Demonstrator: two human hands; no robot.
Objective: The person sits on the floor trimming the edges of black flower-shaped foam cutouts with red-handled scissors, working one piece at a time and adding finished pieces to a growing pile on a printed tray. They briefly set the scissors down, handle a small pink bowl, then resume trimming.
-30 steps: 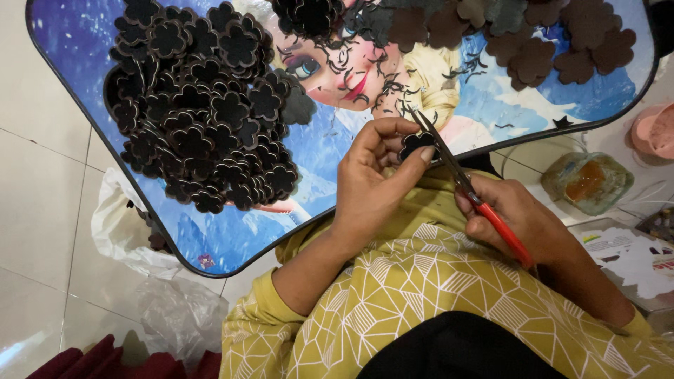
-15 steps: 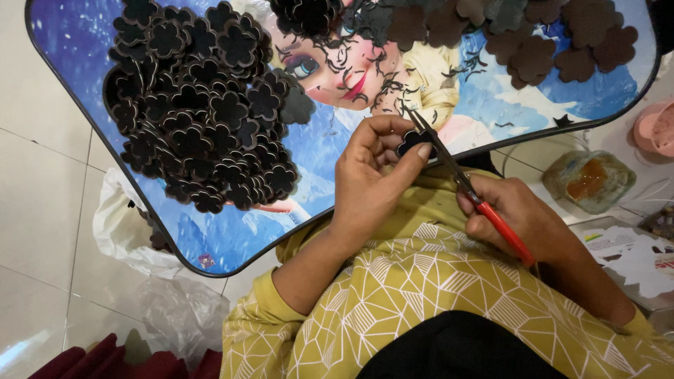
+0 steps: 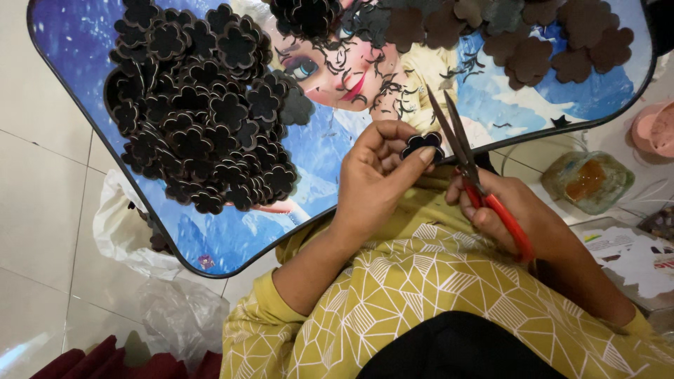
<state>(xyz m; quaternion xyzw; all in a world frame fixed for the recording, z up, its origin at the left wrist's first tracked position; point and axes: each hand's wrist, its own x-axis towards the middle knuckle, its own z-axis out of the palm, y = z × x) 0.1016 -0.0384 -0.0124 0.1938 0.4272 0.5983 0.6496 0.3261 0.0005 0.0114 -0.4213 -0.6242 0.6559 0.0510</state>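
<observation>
Left hand: fingers and thumb pinched on a small dark flower-shaped cutout, held up just over the near rim of the bench.
Right hand: closed round the red handles of a pair of scissors; the blades are parted and point up and away, their inner edges just beside the cutout.
Cutout position: between the left fingertips and the scissor blades, above the bench edge, near the person's chest.
Bench: small curved top with a dark rim and a blue cartoon picture printed on it.
Large pile: many dark flower shapes with pale edges, heaped on the left part of the bench, well apart from the hands.
Far pile: brownish flower shapes lying flat along the far right of the bench.
Trimmings: thin dark curls scattered across the middle of the bench.
Sleeves: yellow with a white line pattern.
Floor items: a clear jar at right; white plastic bag at left on pale tiles.
</observation>
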